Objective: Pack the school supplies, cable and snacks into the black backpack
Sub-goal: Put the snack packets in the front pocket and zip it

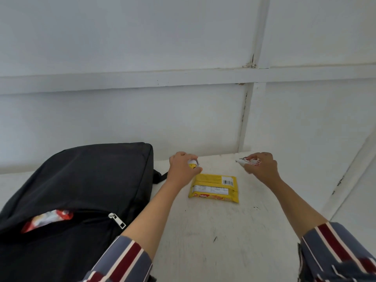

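The left grip (182, 169) has its fingers curled round a small yellow-and-white packet (192, 164), of which only the end shows past the knuckles; what it is exactly cannot be told. The right grip (262, 167) is likewise curled, pinching a small white wrapper with red print (247, 161), whose pale pointed end sticks out toward the left grip. Both are held low at the far edge of the white table (223, 241), near the panelled white wall (183, 47). Between the two grips and a little nearer the person lies a yellow wafer pack (214, 188), flat on the table with its back seam, a white nutrition panel and a barcode facing up, and a red brand mark along its near edge. To the outer side of the left grip, just beside its wrist, lies the black backpack (81, 180), of plain matt fabric, on its back, with a dark strap (157, 176) poking out toward the left grip. Its near zip is open, the silver zipper pull (117, 220) lying at the end of the gap, and a red-and-white snack bag (47, 219) shows inside the opening. Both forearms are bare below striped sleeves (122, 259) in grey-blue, maroon and white.
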